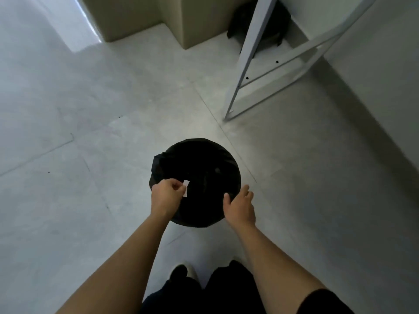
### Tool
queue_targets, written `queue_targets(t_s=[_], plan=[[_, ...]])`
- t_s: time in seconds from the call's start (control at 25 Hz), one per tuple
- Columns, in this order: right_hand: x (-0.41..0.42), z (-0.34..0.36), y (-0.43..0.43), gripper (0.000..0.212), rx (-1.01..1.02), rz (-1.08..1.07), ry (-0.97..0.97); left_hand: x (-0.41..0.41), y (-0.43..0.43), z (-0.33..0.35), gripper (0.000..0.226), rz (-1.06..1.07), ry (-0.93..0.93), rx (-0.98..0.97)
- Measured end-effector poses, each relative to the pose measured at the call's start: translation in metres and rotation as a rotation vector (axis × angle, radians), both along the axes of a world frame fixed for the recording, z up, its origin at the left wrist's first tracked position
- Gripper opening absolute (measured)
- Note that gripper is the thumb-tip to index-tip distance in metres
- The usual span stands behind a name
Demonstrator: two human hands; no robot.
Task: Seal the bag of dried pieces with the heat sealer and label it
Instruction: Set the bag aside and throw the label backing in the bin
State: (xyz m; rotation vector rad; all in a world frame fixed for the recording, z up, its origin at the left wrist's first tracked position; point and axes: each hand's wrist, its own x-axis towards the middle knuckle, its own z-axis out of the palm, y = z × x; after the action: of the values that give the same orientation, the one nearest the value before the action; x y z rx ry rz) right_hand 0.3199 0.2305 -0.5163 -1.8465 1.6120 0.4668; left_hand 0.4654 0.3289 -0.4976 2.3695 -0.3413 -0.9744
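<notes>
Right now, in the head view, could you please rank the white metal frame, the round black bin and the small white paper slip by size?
1. white metal frame, partly cropped
2. round black bin
3. small white paper slip

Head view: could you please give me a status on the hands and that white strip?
Left hand pinches small white strip over black-lined bin. Right hand open at bin's rim. Nothing between strip and bin.
</notes>
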Motion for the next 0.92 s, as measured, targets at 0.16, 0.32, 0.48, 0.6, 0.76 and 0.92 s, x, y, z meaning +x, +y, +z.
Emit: queue_targets(t_s=[0.16,0.32,0.48,0.6,0.76,0.92], plan=[[-0.002,-0.071,-0.005,0.051,-0.051,-0.108,-0.053,0.007,-0.018,-0.072,0.017,-0.057,-0.053,0.009],[-0.008,-0.090,-0.002,0.022,-0.133,-0.125,-0.080,0.002,-0.027,-0.107,0.023,-0.200,-0.063,0.146],[-0.004,-0.071,-0.005,0.047,-0.078,-0.042,-0.064,-0.004,-0.028,-0.087,0.019,-0.201,-0.145,0.164],[0.001,-0.024,-0.010,0.069,-0.130,0.024,-0.018,0.001,-0.024,-0.039,0.023,-0.167,-0.184,0.128],[0.014,0.078,-0.011,0.060,-0.223,0.122,-0.133,0.011,-0.015,0.059,0.022,-0.011,-0.143,0.017],[0.026,0.214,-0.011,0.053,-0.305,0.178,-0.293,0.029,-0.018,0.200,0.015,0.061,-0.169,-0.132]])
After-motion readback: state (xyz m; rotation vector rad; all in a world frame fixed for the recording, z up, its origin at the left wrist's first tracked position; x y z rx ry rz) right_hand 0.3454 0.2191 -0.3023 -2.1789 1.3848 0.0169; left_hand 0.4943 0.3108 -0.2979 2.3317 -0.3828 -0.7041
